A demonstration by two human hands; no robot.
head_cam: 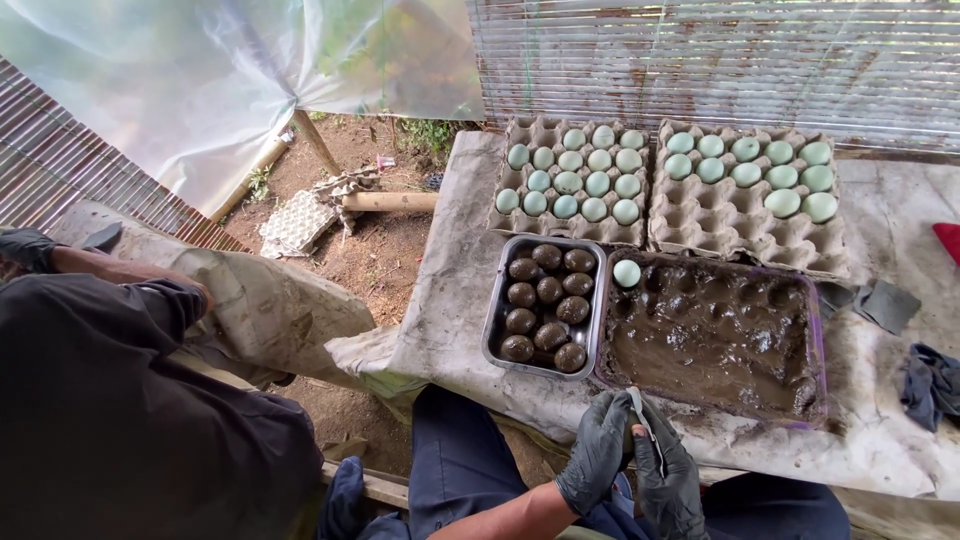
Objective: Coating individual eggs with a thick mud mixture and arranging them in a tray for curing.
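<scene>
My left hand [593, 452] and my right hand [668, 478], both in black gloves, are cupped together at the near edge of the table. Between them is a small dark lump, mostly hidden, and a thin pale tool [641, 424] sticks up from my right hand. Just beyond them lies a purple-rimmed tray of wet mud [815, 340] with one pale blue egg [627, 272] at its far left corner. To its left a metal tray [494, 330] holds several mud-coated eggs [548, 305].
Two cardboard egg trays [512, 222] [740, 235] with several pale blue-green eggs stand at the back of the muddy sheet-covered table [450, 300]. Dark cloths [930, 382] and a red thing [948, 240] lie at the right. Another person in a dark shirt [120, 400] sits at the left.
</scene>
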